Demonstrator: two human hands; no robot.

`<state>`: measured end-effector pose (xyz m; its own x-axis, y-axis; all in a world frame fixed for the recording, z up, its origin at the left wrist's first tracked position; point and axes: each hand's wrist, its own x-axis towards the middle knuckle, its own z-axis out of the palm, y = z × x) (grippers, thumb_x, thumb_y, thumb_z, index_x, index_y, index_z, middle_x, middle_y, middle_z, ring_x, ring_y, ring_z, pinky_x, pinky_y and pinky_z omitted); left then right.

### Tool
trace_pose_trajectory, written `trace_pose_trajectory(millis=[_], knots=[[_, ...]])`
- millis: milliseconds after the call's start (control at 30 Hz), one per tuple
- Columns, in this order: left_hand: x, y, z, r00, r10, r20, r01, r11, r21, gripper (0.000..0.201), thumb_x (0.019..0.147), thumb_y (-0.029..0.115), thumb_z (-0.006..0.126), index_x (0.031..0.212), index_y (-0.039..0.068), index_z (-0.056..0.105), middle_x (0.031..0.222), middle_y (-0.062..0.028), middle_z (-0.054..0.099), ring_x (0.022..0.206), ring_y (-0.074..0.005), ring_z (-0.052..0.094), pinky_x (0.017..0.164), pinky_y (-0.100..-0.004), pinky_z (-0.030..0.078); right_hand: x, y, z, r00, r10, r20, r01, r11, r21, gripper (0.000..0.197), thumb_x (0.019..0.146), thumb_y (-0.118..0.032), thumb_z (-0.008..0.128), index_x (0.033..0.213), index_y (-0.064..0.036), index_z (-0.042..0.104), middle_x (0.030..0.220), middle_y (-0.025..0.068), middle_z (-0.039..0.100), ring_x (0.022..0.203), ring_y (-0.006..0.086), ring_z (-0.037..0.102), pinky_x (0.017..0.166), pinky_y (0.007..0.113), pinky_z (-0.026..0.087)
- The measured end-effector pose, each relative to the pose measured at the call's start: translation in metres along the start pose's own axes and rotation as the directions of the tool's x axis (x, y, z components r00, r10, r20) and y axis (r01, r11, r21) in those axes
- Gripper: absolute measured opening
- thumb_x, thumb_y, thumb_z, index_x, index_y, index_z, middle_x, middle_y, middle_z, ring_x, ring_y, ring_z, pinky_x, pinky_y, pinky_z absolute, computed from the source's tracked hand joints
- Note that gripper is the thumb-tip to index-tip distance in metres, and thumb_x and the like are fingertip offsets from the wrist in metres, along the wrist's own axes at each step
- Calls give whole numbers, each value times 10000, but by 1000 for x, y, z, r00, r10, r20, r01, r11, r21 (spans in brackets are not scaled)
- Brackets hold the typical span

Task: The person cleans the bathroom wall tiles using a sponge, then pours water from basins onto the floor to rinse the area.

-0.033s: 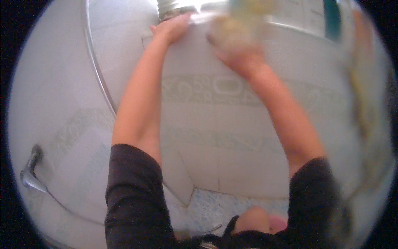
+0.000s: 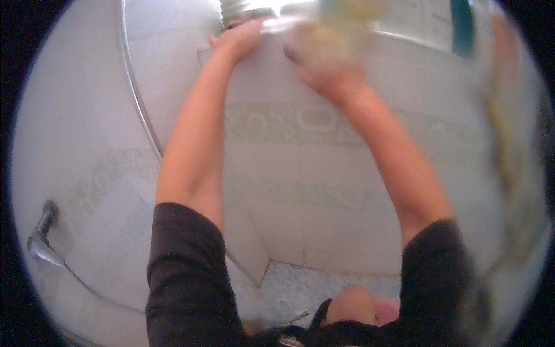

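Observation:
Both my arms reach up against a white tiled wall [image 2: 324,191]. My left hand [image 2: 240,37] lies flat on the tiles with fingers spread, just under a shiny metal fitting [image 2: 245,8] at the top edge. To its right, my right hand [image 2: 326,61] is blurred by motion. It presses a yellowish sponge or cloth [image 2: 341,26] to the wall. The sponge's shape is too smeared to make out.
A glass shower screen with a curved metal frame [image 2: 137,104] stands on the left, with a chrome handle [image 2: 39,240] low down. A patterned tile band [image 2: 315,121] crosses the wall. A teal object [image 2: 461,26] hangs top right. Mosaic floor [image 2: 298,289] shows below.

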<state>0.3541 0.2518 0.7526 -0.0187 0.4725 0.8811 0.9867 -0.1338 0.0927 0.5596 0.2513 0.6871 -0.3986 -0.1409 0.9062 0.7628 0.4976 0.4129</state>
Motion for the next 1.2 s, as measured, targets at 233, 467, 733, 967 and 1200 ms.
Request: trace_pose_trajectory(millis=[233, 467, 733, 967, 1200], knots=[[-247, -45, -38, 988, 149, 34, -98, 787, -609, 462, 857, 92, 570, 1313, 28, 542, 1346, -137, 560, 1280, -265, 498, 1085, -400, 343, -79, 95, -81, 990, -98, 100, 95, 995, 33, 482, 679, -110, 730, 1152, -136, 644, 1236, 61, 593, 1131, 279, 558, 984, 403, 433], [-527, -41, -5, 712, -49, 701, 554, 652, -517, 364, 879, 164, 623, 1231, 73, 612, 1179, -138, 655, 1090, -267, 626, 953, -362, 469, 11, -3, -8, 993, -85, 83, 82, 996, 36, 408, 716, -193, 715, 1119, -155, 663, 1216, 46, 598, 1115, 276, 555, 990, 412, 425], [-646, -37, 45, 533, -97, 840, 763, 484, -428, 348, 890, 189, 612, 1222, 86, 624, 1166, -142, 663, 1101, -278, 624, 925, -383, 490, 88, -75, 49, 920, -232, 318, 259, 965, -48, 419, 752, -263, 719, 1163, -228, 642, 1280, -22, 548, 1118, 263, 549, 941, 422, 468], [-628, -46, 26, 633, -54, 772, 662, 555, -503, 359, 881, 199, 619, 1216, 72, 625, 1167, -148, 660, 1086, -292, 629, 927, -388, 487, 31, 20, -33, 947, -192, 259, 237, 959, -158, 496, 656, -107, 751, 1138, -166, 654, 1224, -19, 567, 1047, 260, 540, 940, 380, 473], [-642, -78, 22, 602, -144, 785, 673, 621, -402, 331, 882, 194, 610, 1191, 77, 635, 1145, -157, 662, 1062, -315, 633, 918, -397, 480, 80, -89, 54, 923, -303, 237, 335, 936, -107, 428, 739, -244, 727, 1156, -212, 638, 1251, -31, 543, 1103, 253, 528, 969, 376, 469]])
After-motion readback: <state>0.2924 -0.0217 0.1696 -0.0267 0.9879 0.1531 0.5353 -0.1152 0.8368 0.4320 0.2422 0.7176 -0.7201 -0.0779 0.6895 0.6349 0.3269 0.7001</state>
